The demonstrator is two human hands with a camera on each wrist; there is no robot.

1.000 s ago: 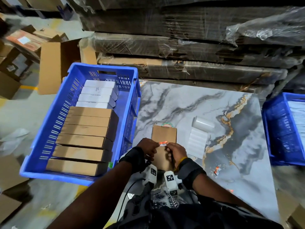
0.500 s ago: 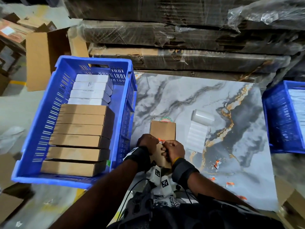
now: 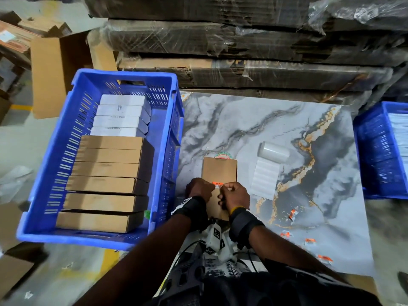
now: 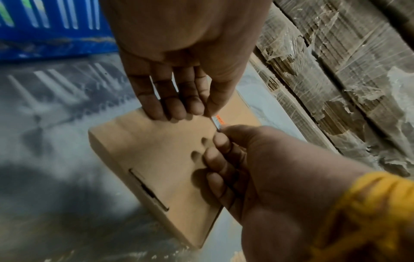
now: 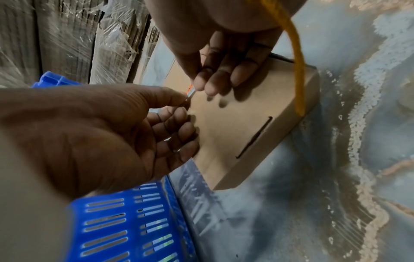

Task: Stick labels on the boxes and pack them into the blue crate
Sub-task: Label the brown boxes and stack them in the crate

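Pinching one small orange-and-white label (image 3: pixel 217 185) between them, the left hand (image 3: pixel 199 190) and right hand (image 3: pixel 234 194) hold it just above a brown box (image 3: pixel 219 173) lying flat on the counter (image 3: pixel 287 120), right of the blue crate (image 3: pixel 170 120). The left hand's other fingers (image 4: pixel 156 108) rest on the box's near-left edge. The label looks edge-on, so it could fold onto itself, cling to a fingertip, or land crooked. Uneven pressing might also slide the box.
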